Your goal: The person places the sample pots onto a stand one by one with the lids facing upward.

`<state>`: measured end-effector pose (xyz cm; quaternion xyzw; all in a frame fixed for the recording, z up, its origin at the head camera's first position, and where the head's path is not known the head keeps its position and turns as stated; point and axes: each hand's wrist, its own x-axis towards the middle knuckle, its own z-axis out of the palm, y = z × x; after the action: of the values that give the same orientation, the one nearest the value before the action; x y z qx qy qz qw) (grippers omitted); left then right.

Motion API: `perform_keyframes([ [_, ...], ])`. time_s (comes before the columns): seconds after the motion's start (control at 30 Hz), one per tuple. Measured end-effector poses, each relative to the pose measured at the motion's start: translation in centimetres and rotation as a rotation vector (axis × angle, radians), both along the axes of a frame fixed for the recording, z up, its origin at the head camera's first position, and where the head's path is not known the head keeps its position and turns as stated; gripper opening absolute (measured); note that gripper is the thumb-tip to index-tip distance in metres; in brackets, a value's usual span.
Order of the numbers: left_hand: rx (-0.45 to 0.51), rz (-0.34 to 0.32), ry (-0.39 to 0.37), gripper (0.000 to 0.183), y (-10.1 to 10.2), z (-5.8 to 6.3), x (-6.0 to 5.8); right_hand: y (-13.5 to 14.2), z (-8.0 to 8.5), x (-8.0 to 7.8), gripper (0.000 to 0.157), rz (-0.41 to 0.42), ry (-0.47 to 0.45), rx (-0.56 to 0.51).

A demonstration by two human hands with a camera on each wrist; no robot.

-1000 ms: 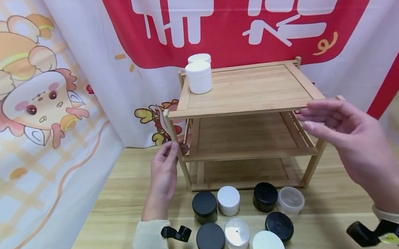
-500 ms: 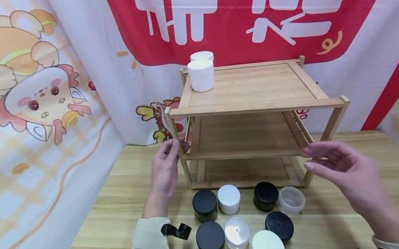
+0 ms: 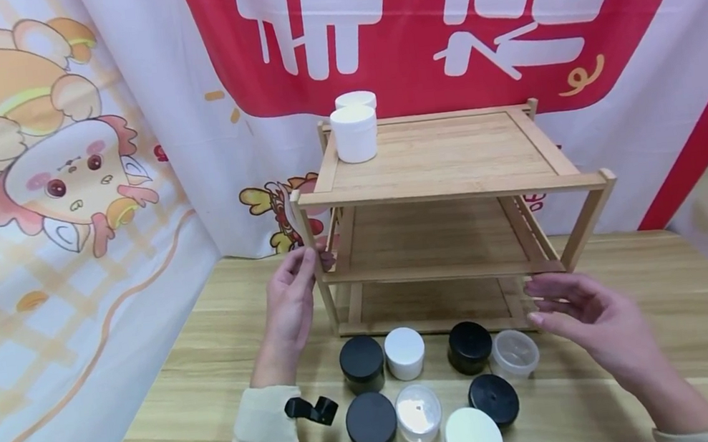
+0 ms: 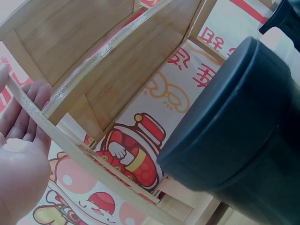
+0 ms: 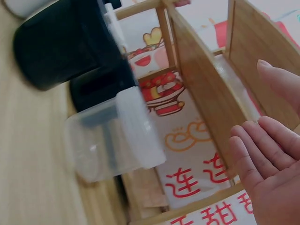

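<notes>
A wooden three-tier rack (image 3: 450, 153) stands in front, two white jars (image 3: 354, 134) at the left of its top tier. My left hand (image 3: 292, 299) holds the rack's left front post, thumb in front and fingers behind it. In the left wrist view the fingers (image 4: 33, 110) wrap past that post. My right hand (image 3: 598, 328) hovers by the right front corner, fingers apart and loosely bent, with nothing between them. The clear jar (image 3: 515, 353) is the closest one to it. In the right wrist view the right hand's fingers (image 5: 262, 150) are spread beside the shelves.
Several jars stand before the rack: black jars (image 3: 372, 424), a small white jar (image 3: 404, 352), a clear-lidded jar (image 3: 419, 414) and a larger white jar (image 3: 472, 439). A printed cloth (image 3: 137, 71) hangs behind and to the left. The wooden table (image 3: 196, 382) runs underneath.
My right hand has moved down and slightly left, from beside the top tier's right corner to below the middle tier. The left hand stays on the post; rack and jars have not moved.
</notes>
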<state>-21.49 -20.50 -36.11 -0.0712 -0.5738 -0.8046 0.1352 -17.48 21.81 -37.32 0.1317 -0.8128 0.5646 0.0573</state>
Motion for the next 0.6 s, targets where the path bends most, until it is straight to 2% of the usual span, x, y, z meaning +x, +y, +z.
perform_keyframes([
  [0.27,-0.013,-0.011,0.009,0.016,0.2,-0.1,0.0,1.1,-2.1,0.2,0.054,0.018,-0.023,0.054],
  [0.6,-0.015,-0.002,0.009,0.016,0.1,-0.1,0.0,1.3,-3.8,-0.1,0.062,0.101,-0.008,0.074],
])
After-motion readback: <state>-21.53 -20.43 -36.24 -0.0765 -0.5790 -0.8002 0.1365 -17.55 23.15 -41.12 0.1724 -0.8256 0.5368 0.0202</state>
